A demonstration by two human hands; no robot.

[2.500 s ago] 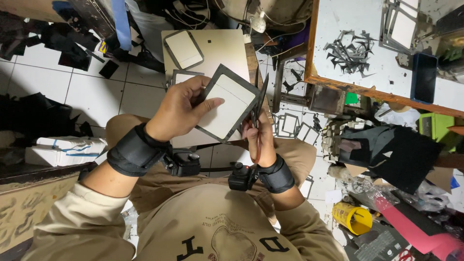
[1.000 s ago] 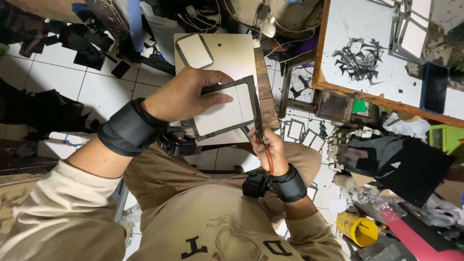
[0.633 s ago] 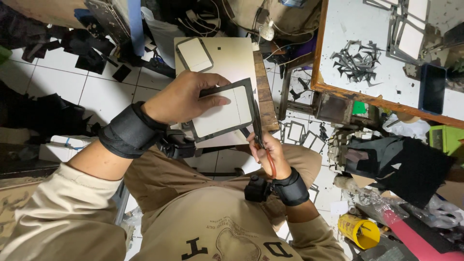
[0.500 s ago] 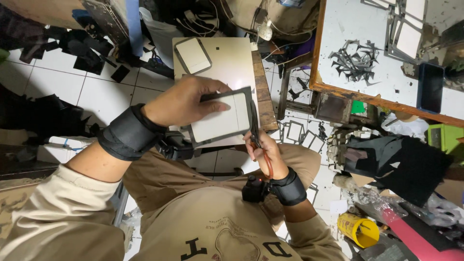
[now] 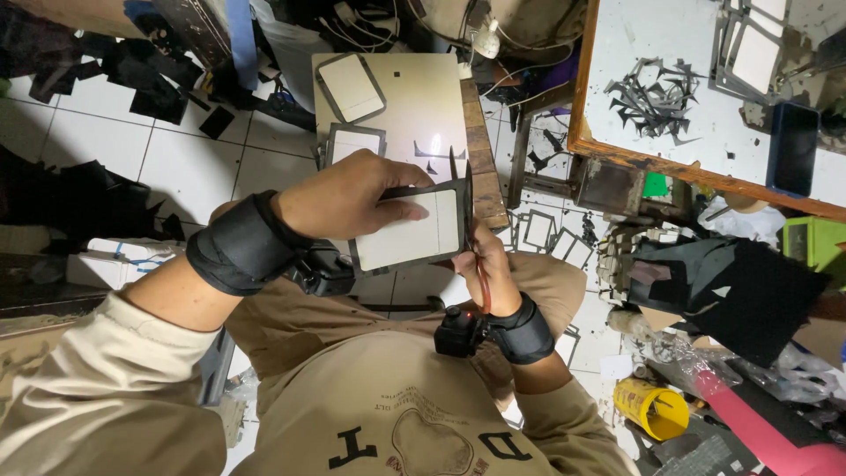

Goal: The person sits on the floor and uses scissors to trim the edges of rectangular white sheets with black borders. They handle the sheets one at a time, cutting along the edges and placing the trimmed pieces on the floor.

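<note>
White floor tiles strewn with black offcuts surround us as we sit and look down past our knees at the work held over our lap.

Nearest to us, our right hand [image 5: 483, 269] is curled shut around the red-handled scissors [image 5: 471, 231], wrist cocked back toward our chest so the blades point up and away along the right edge of the panel. That angle seems to keep the cut running straight down the dark border.

Just left of it, our left hand [image 5: 348, 196] clamps the black-framed pale panel [image 5: 410, 231], thumb pressed flat on its light face and fingers behind, forearm reaching across from the left. We appear to hold it tilted and clear of our lap so the blades can pass on both sides of the edge. Both wrists wear black straps, each carrying a small dark device.

Beyond the left hand stands a small beige tabletop [image 5: 423, 101], where two more framed panels [image 5: 351, 86] lie flat, probably kept within easy reach.

Farther off, beyond the right hand, a wooden-edged white tabletop [image 5: 634, 40] carries a heap of black trimmings [image 5: 656, 92]. Below it, empty cut-out frames [image 5: 538, 229] lie scattered on the floor, and a yellow can [image 5: 650, 407] lies on its side to the right of our elbow.
</note>
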